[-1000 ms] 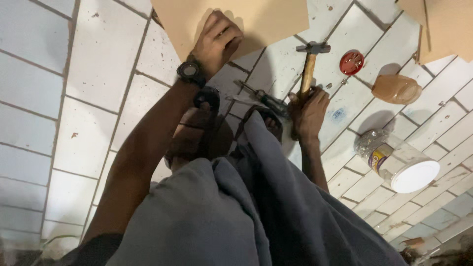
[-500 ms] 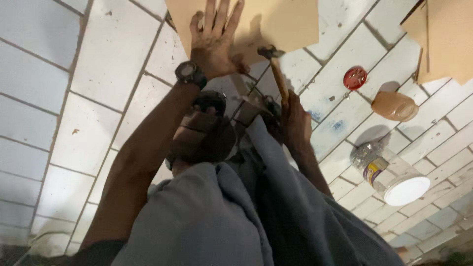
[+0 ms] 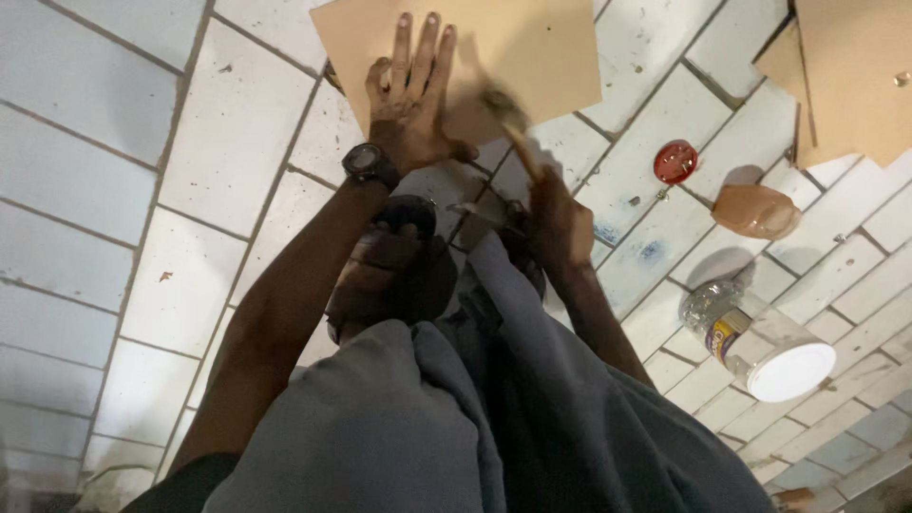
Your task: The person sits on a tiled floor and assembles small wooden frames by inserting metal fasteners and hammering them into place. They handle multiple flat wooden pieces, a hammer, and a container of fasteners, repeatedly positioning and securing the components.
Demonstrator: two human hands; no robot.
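Brown board (image 3: 532,47) lies under flat left hand (image 3: 413,100); right hand (image 3: 559,218) grips hammer (image 3: 513,133).

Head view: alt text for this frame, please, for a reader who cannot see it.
Looking down, a person presses the left hand flat on a tan board lying on a white tiled floor, while the right hand grips a wooden-handled hammer, blurred, over the board. To the right lie a clear plastic jar on its side, a small red lid and more tan boards.
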